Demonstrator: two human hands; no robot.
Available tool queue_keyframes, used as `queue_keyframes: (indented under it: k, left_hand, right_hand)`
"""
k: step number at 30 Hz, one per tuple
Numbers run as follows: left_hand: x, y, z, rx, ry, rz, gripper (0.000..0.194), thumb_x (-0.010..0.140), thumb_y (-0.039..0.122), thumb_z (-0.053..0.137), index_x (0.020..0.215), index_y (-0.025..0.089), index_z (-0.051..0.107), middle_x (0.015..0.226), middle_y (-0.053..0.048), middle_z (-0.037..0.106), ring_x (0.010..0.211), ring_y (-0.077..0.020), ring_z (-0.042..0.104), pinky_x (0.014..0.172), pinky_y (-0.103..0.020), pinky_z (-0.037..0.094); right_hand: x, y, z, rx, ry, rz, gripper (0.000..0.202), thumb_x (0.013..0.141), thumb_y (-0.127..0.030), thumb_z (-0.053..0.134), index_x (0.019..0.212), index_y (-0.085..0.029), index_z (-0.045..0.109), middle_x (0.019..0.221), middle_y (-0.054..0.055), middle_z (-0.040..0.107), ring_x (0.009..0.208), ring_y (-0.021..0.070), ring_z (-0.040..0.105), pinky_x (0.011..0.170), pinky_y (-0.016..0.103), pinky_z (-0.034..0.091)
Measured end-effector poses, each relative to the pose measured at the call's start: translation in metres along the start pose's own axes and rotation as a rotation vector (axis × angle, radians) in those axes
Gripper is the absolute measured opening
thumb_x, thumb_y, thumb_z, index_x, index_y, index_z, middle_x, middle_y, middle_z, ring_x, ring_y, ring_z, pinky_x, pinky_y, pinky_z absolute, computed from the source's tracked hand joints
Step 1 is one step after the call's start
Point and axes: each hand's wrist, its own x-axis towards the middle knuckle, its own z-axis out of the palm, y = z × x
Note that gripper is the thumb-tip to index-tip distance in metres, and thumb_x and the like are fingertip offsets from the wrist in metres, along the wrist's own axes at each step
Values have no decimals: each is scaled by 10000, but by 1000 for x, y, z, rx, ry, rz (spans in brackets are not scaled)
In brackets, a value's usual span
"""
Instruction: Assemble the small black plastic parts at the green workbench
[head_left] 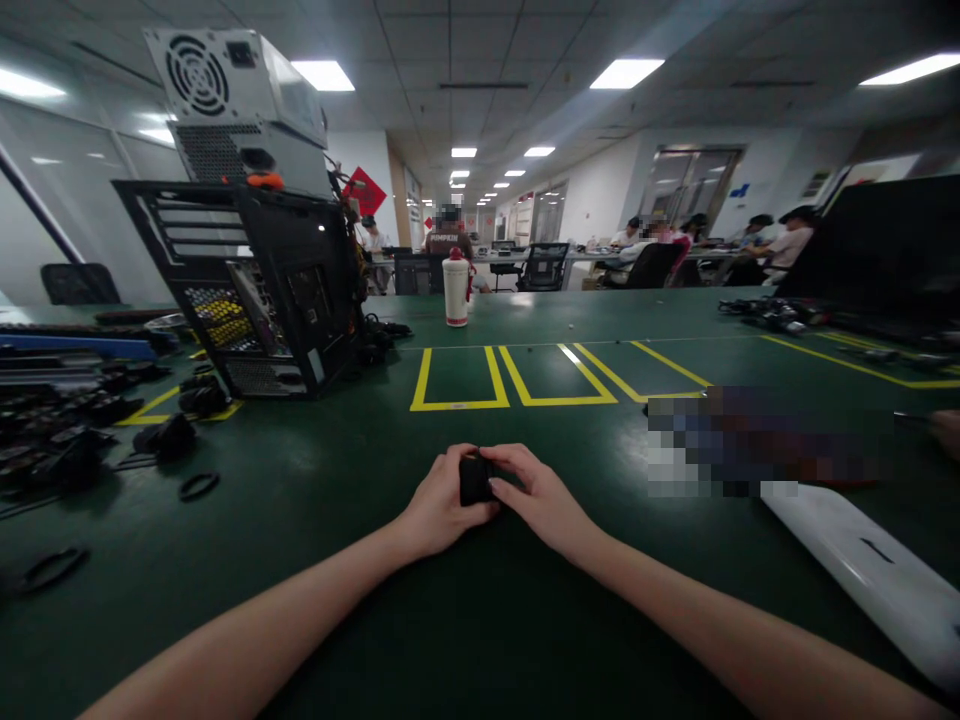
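Observation:
A small, dark, block-like object [474, 482] is between my two hands, just above or on the green table; its exact kind does not show. My left hand [441, 508] wraps round its left side, with the thumb along the bottom and the fingers over the top. From the right, my right hand [541, 497] pinches the same object, thumb at its side and fingertips at its upper edge. Part of the object is hidden behind my fingers.
Yellow tape frames [460, 406] mark the green table beyond my hands. A black computer case [300, 290] carrying power supplies [217, 75] stands at left, near black cables [60, 440] and a black ring [199, 486]. A white bottle [456, 292] stands behind; a white panel [862, 560] lies right.

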Motion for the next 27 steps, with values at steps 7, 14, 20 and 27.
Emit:
queue_keyframes:
  k: [7,14,20,27]
  left_hand:
    - [-1,-3,0,-18,-17,-32,567,690,323,621,1179,195,366,1101,-93,478,1004,-238,493,859,-404,422]
    - [-1,-1,-1,5,-14,-16,548,693,324,612,1169,197,373,1119,-88,474,1015,-243,483,852,-401,428]
    - [-1,-1,-2,4,-23,-4,525,697,306,600,1162,199,382,1145,-88,468,1041,-250,472,871,-415,420]
    - [0,-2,0,4,-22,-37,542,689,280,605,1170,192,371,1148,-98,465,1050,-254,472,877,-431,417]
  right_hand:
    - [-6,2,2,17,-63,0,342,773,-103,480,1088,-236,500,1119,17,521,1097,149,492,942,345,429]
    - [-9,-6,4,-19,2,-63,264,752,-74,474,975,-208,522,1110,22,479,1075,149,488,911,330,462]
    - [-13,-12,6,-211,51,-158,246,747,-60,470,939,-207,514,1025,26,479,992,156,505,898,367,458]
    - [-19,-15,6,-400,51,-277,268,769,-78,465,1001,-209,495,1068,51,482,1014,185,494,902,401,442]
